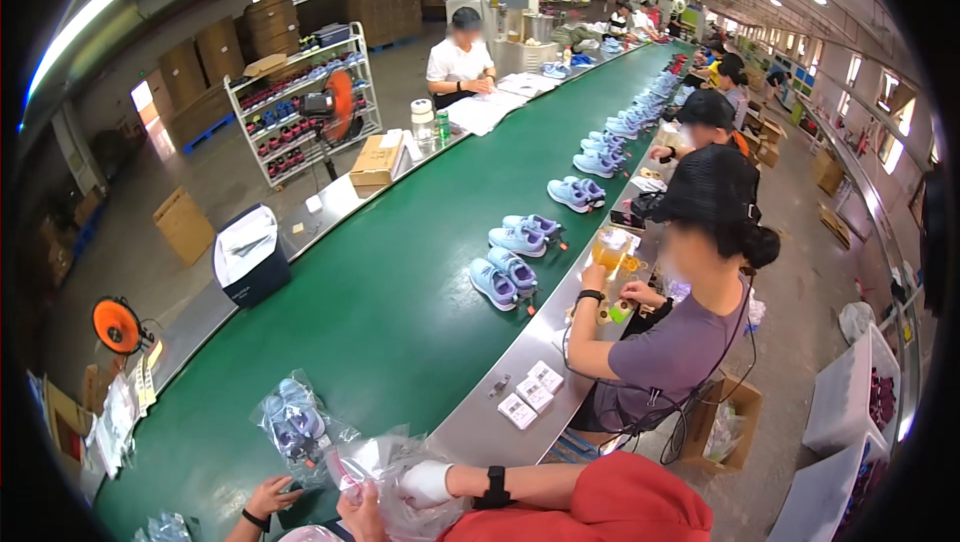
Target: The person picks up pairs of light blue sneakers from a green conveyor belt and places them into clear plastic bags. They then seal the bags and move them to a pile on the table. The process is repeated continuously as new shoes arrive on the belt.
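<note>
- Your right hand, wrapped in white, presses curled fingers into a crinkly clear bag at the lower edge of the green belt.
- Your left hand lies low on the belt, partly cut off; its finger state can't be made out.
- A second bag just beyond holds purple shoes, blurred by glossy film.
- Soft lilac shoe pairs line the belt.
- A seated person bends over the steel ledge.

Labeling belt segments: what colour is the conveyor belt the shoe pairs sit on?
Plain dark green conveyor belt, no pattern; the lilac-blue shoe pairs stand out against it. Head view shows it.
</note>
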